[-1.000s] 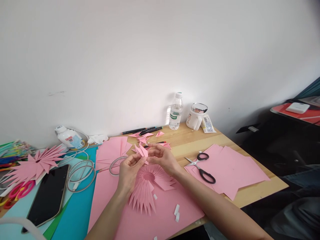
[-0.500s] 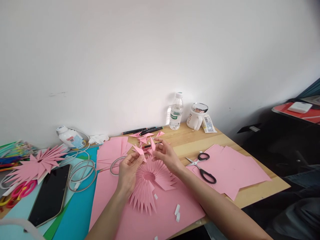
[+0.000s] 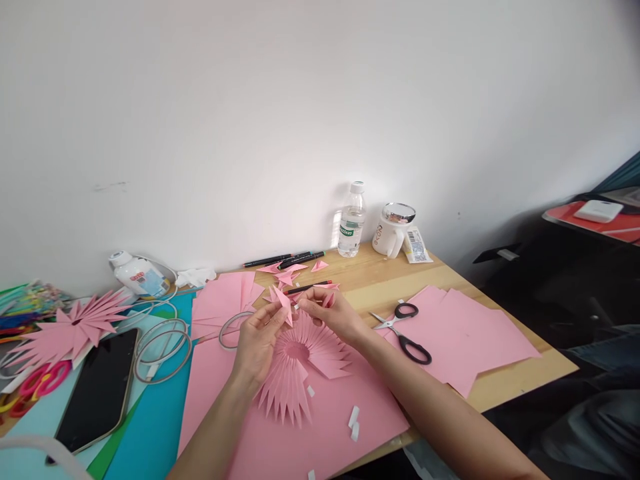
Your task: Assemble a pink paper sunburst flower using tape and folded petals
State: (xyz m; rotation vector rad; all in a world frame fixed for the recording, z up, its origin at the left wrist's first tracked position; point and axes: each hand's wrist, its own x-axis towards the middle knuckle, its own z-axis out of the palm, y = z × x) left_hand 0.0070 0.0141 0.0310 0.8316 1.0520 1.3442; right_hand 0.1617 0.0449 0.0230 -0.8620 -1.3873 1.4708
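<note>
My left hand (image 3: 263,327) is closed, pinching a pointed folded pink paper piece (image 3: 284,304) between thumb and fingers. Close beside it, my right hand (image 3: 333,312) has its thumb and forefinger together at a tiny white bit (image 3: 297,307), which looks like a backing strip. A second folded pink piece (image 3: 329,300) shows between the right hand's other fingers. Below both hands, a pleated pink paper fan ring (image 3: 280,387) lies on a large pink sheet (image 3: 260,447), with a gap in its lower right side. White paper scraps (image 3: 354,417) are scattered near it.
Black-handled scissors (image 3: 415,349) rest on pink sheets (image 3: 465,333) at right. A water bottle (image 3: 352,220) and a white mug (image 3: 387,233) stand by the wall. A tape roll (image 3: 225,333), a phone (image 3: 100,393), a coiled cable (image 3: 163,350) and a finished pink pinwheel (image 3: 75,327) lie leftward.
The right hand has turned and lowered, and its pink piece has gone from the fingertips to between the other fingers. Its fingertips are now at a white bit beside the left hand's piece.
</note>
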